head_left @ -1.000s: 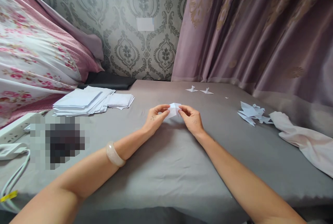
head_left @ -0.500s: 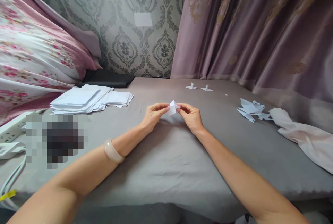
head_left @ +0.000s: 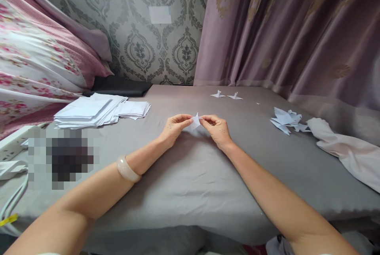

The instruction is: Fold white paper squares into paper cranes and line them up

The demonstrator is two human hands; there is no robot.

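Between my two hands, over the middle of the grey cloth, is a small piece of folded white paper (head_left: pixel 195 123) with a thin point sticking up. My left hand (head_left: pixel 175 129) pinches its left side between thumb and fingers, and a pale bangle (head_left: pixel 127 169) circles that wrist. The right side of the paper is pinched by my right hand (head_left: pixel 218 130). Beyond the hands stand two small folded paper birds (head_left: pixel 217 94), (head_left: pixel 235 96). The finer creases of the held paper are too small to make out.
Stacked white paper sheets (head_left: pixel 83 110) and smaller squares (head_left: pixel 133 109) lie at the left. A pile of folded paper birds (head_left: pixel 286 118) sits at the right beside a pale cloth (head_left: pixel 344 144). A white power strip (head_left: pixel 14 144) and cables are at the left edge.
The folded paper has turned between my fingers, and its upper part now shows as a narrow point. Both hands keep their pinch; the camera view has shifted slightly.
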